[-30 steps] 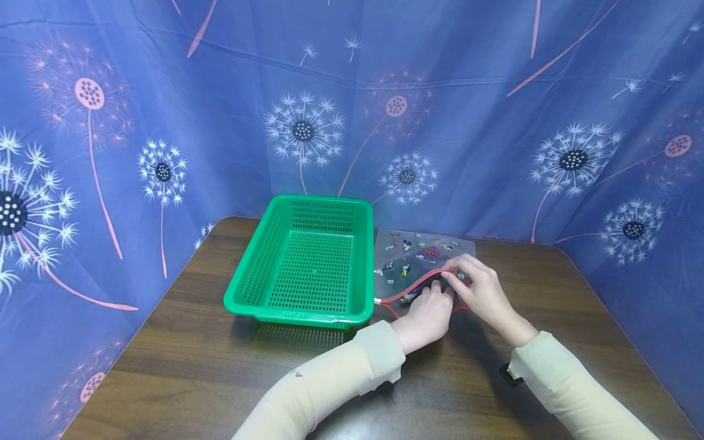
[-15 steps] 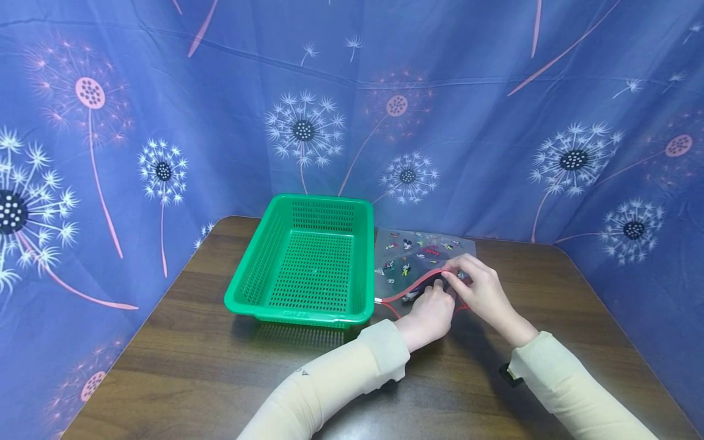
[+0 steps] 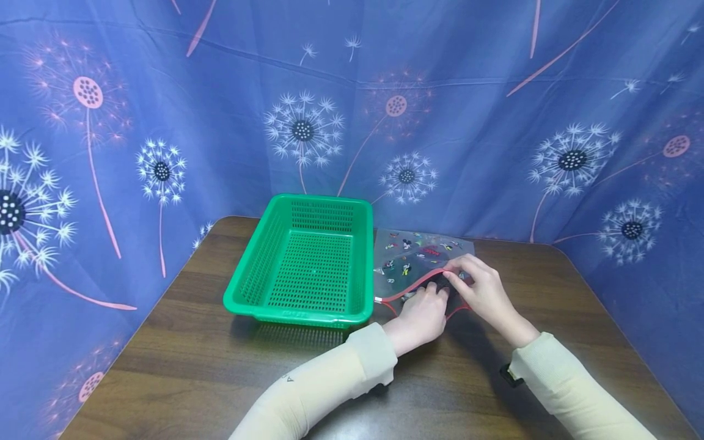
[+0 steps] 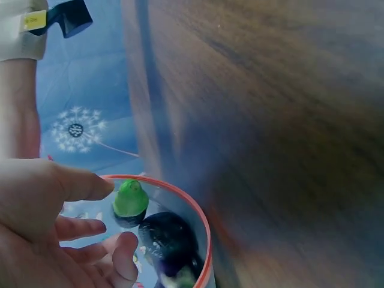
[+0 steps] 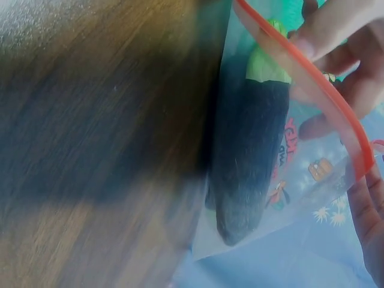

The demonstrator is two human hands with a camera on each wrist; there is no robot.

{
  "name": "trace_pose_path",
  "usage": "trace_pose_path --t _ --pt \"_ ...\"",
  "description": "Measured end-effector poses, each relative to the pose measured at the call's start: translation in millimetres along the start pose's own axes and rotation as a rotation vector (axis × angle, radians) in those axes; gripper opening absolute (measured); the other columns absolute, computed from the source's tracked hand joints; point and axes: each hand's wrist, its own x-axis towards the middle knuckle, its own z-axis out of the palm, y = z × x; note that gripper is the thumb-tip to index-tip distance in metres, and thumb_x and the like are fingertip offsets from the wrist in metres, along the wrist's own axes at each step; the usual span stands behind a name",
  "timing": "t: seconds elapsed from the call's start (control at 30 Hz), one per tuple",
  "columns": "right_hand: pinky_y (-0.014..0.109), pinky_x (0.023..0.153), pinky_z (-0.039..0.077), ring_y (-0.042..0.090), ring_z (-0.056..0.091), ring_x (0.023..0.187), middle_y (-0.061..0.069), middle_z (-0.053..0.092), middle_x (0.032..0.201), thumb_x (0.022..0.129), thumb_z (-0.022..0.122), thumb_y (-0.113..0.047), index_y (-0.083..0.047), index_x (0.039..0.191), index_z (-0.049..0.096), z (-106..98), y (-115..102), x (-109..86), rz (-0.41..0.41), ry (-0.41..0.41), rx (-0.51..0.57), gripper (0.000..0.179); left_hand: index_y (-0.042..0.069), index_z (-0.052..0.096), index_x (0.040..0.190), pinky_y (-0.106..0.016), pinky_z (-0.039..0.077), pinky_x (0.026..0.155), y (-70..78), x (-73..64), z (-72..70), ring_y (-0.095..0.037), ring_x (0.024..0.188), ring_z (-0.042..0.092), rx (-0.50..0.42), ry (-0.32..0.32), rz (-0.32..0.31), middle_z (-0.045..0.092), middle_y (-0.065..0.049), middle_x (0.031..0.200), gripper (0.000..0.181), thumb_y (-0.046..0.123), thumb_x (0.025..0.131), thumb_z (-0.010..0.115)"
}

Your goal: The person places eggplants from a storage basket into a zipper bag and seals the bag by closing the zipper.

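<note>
A clear zip bag (image 3: 393,256) with cartoon prints and a red zip edge lies to the right of the green basket, its mouth spread apart. My left hand (image 3: 420,315) reaches into that mouth. In the left wrist view its thumb and fingers are loosely bent and apart, near a green-capped eggplant (image 4: 130,207); another dark, rounded thing (image 4: 171,237) lies beside it. Through the plastic in the right wrist view shows a long dark eggplant (image 5: 249,162) with a green cap. My right hand (image 3: 484,296) pinches the red edge and holds it up.
The green perforated basket (image 3: 299,318) stands left of the bag, nothing visible inside. Both rest on a brown wooden table (image 3: 220,366). Behind hangs a blue dandelion-patterned cloth (image 3: 467,146).
The left hand has shifted slightly left and back, and its fingertips have changed position within the bag mouth. The right hand keeps its grip on the red edge.
</note>
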Motion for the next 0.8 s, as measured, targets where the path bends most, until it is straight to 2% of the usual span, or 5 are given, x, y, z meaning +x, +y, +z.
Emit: trace_pose_path --t 0.23,0.4,0.47,0.67,0.8 --pt "0.015 0.06 0.048 0.005 0.057 0.074 -0.005 0.063 0.084 0.077 0.074 0.0 -0.014 0.089 0.067 -2 2 -0.8 -0.006 0.008 0.0 0.02 0.015 0.056 0.111 -0.023 0.05 0.063 -8.4 -19.6 -11.5 -0.014 0.079 0.057 -0.005 0.056 0.088 0.058 -0.002 0.097 0.034 0.031 0.083 0.067" --pt "0.01 0.061 0.045 0.002 0.056 0.076 -0.007 0.062 0.084 0.077 0.075 -0.001 -0.014 0.088 0.066 -3 3 -1.9 -0.004 0.008 -0.001 0.02 0.015 0.057 0.108 -0.023 0.049 0.059 -11.8 -30.8 -21.0 -0.014 0.079 0.056 -0.008 0.092 0.099 0.057 0.0 0.094 0.033 0.029 0.08 0.069" --pt "0.012 0.061 0.047 0.001 0.056 0.077 -0.007 0.062 0.085 0.076 0.075 -0.001 -0.014 0.088 0.066 -3 3 -2.8 -0.006 0.012 -0.002 0.02 0.016 0.056 0.108 -0.023 0.049 0.056 -13.2 -34.6 -24.6 -0.014 0.079 0.056 -0.004 0.111 0.102 0.056 0.0 0.093 0.034 0.029 0.079 0.07" --pt "0.02 0.06 0.051 0.0 0.055 0.079 -0.006 0.063 0.087 0.078 0.074 -0.004 -0.014 0.09 0.067 -7 3 -3.5 0.015 -0.007 -0.017 0.017 0.014 0.055 0.111 -0.023 0.05 0.059 -22.7 -44.0 -38.7 -0.015 0.082 0.057 0.024 0.139 0.11 0.056 -0.001 0.096 0.039 0.031 0.08 0.071" --pt "0.012 0.061 0.047 -0.001 0.055 0.079 -0.007 0.062 0.086 0.077 0.075 -0.003 -0.014 0.09 0.066 -9 3 -3.5 0.013 -0.001 -0.032 0.018 0.012 0.056 0.11 -0.025 0.051 0.064 -34.3 -47.2 -46.2 -0.016 0.081 0.056 0.036 0.172 0.107 0.057 -0.002 0.094 0.043 0.032 0.077 0.074"
